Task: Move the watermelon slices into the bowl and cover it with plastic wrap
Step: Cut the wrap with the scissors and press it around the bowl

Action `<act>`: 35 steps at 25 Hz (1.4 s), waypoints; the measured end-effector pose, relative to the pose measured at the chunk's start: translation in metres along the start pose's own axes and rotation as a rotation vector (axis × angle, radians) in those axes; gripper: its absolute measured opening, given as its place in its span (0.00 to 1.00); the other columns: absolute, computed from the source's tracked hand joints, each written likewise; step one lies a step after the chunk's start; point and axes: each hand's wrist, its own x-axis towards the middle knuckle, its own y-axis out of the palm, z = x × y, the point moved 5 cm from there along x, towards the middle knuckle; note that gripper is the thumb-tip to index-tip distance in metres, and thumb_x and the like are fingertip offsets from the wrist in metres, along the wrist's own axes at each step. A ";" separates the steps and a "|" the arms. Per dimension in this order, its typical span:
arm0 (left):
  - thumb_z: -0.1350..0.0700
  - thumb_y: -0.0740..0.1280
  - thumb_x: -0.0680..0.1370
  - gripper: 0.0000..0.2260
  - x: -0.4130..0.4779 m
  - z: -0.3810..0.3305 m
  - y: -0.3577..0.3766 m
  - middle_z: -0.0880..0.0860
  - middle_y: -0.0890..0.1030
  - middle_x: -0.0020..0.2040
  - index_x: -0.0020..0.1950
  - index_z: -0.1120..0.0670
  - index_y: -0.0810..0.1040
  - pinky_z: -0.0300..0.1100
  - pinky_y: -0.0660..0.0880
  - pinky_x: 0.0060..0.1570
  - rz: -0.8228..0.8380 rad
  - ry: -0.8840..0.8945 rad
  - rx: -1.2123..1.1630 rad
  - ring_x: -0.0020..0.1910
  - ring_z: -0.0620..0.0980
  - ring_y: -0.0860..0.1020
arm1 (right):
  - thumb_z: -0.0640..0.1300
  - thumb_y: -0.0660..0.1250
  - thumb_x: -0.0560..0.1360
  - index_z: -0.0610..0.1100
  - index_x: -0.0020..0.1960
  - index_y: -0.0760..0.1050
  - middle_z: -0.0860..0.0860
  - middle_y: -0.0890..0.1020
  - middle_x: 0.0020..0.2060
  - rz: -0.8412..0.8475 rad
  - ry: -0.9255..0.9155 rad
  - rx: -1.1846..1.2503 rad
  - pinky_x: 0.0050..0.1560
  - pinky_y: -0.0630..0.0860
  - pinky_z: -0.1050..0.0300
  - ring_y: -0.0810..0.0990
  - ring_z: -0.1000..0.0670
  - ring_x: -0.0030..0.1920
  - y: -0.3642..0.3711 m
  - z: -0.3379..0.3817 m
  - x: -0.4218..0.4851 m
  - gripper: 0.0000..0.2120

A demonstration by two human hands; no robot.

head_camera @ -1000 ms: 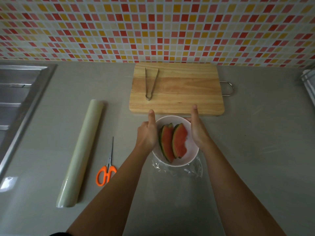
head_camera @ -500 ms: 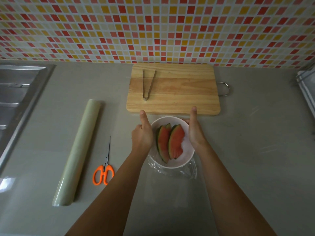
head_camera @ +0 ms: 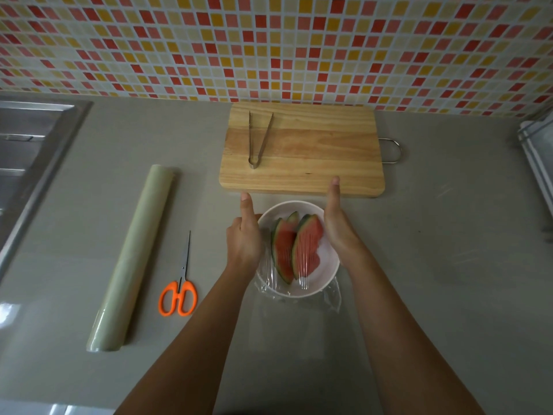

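Note:
A white bowl [head_camera: 324, 278] stands on the grey counter just in front of the cutting board. Two watermelon slices [head_camera: 308, 250] lean side by side in it, red flesh up, green rind to the left. Clear plastic wrap [head_camera: 329, 299] lies stretched over the bowl, with creases across the slices and a loose crumpled edge at the near side. My left hand [head_camera: 244, 241] cups the bowl's left side with the thumb pointing away. My right hand [head_camera: 338, 232] presses against its right side, thumb straight out over the board's edge.
A wooden cutting board [head_camera: 314, 151] with metal tongs [head_camera: 257, 139] on it lies behind the bowl. A roll of plastic wrap [head_camera: 134, 256] and orange scissors [head_camera: 178, 295] lie to the left. A steel sink [head_camera: 27, 151] is far left, a rack [head_camera: 538, 151] far right.
Both hands stay pressed on the bowl's sides. The view has shifted slightly, and the bowl with the slices has hardly moved.

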 end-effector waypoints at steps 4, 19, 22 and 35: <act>0.31 0.44 0.75 0.37 -0.003 -0.002 0.000 0.62 0.83 0.41 0.38 0.57 0.83 0.56 0.77 0.52 0.011 0.008 -0.042 0.43 0.58 0.81 | 0.83 0.34 0.53 0.36 0.62 0.67 0.43 0.77 0.58 -0.020 0.030 -0.125 0.53 0.68 0.49 0.76 0.50 0.53 -0.006 0.006 -0.004 0.62; 0.34 0.43 0.78 0.28 0.009 -0.004 -0.004 0.48 0.71 0.34 0.33 0.49 0.73 0.45 0.68 0.44 -0.035 -0.072 0.085 0.36 0.47 0.70 | 0.81 0.31 0.56 0.43 0.29 0.73 0.47 0.77 0.29 -0.148 0.074 -0.227 0.31 0.64 0.55 0.76 0.49 0.33 0.003 0.005 -0.011 0.48; 0.36 0.42 0.79 0.31 0.015 0.000 -0.003 0.51 0.75 0.40 0.45 0.54 0.80 0.50 0.70 0.54 -0.050 -0.063 0.094 0.47 0.53 0.72 | 0.80 0.32 0.60 0.43 0.29 0.74 0.47 0.76 0.29 -0.157 0.078 -0.266 0.34 0.66 0.54 0.75 0.49 0.33 0.004 0.003 -0.006 0.47; 0.34 0.37 0.76 0.41 0.015 0.017 -0.022 0.61 0.79 0.59 0.57 0.58 0.81 0.53 0.68 0.63 -0.093 -0.220 0.185 0.59 0.61 0.75 | 0.83 0.30 0.50 0.40 0.66 0.69 0.38 0.71 0.66 -0.107 0.186 -0.213 0.69 0.58 0.43 0.68 0.40 0.67 0.003 0.000 -0.009 0.65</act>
